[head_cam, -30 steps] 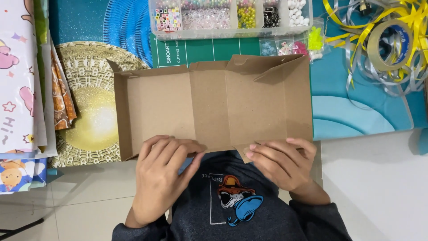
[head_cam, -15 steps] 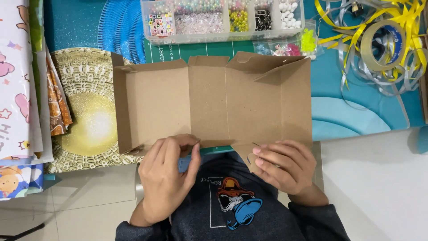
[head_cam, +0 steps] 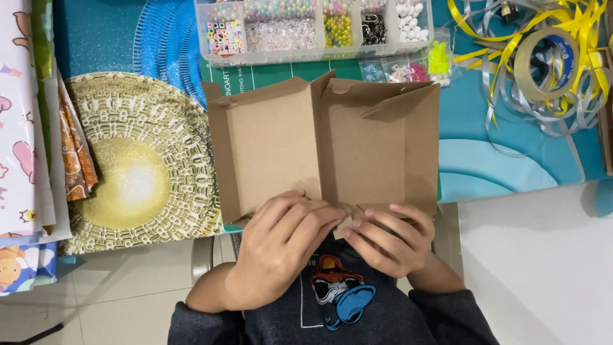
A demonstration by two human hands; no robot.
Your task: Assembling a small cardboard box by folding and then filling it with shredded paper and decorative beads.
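A brown cardboard box blank (head_cam: 319, 144) lies partly folded on the table in front of me, its side walls bent up and a crease raised down its middle. My left hand (head_cam: 281, 249) grips its near edge on the left of the crease. My right hand (head_cam: 386, 239) pinches the near edge and a small flap just right of the crease. The fingertips of both hands almost touch. Below my hands is my dark sweatshirt with a printed picture.
A clear bead organizer (head_cam: 313, 29) stands behind the box, small bead bags (head_cam: 408, 67) beside it. Yellow and silver ribbon with a tape roll (head_cam: 543, 61) lies at the back right. Patterned paper sheets (head_cam: 32, 128) are stacked left. A gold round mat (head_cam: 128, 166) covers the table's left.
The box has been folded narrower, with the middle crease now standing up. Both hands have moved together to the centre of the near edge.
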